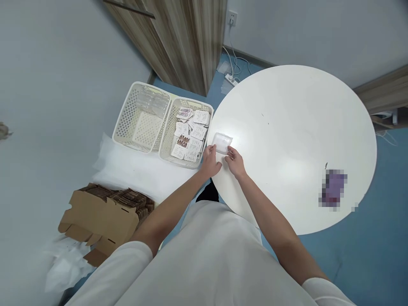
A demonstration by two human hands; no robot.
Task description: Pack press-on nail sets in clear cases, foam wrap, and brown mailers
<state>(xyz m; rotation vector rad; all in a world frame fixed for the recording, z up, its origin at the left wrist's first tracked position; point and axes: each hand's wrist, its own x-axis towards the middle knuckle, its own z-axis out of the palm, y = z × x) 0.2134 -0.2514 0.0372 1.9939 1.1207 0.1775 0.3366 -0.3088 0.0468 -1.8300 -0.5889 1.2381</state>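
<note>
A small clear plastic case, whitish and roughly rectangular, is at the left edge of the round white table. My left hand pinches its near left corner between bent fingers. At the near right corner, the fingers of my right hand grip the same case. Whether anything lies inside the case is too faint to tell. Just left of my left hand stands a white basket of printed cards, several showing text and some showing small brown or purple pictures.
A second white basket holds clear plastic cases. Nearer me, flattened brown cardboard boxes are stacked beside white sheeting. A blurred purple item lies on the table's right. A power strip with cables sits on the floor.
</note>
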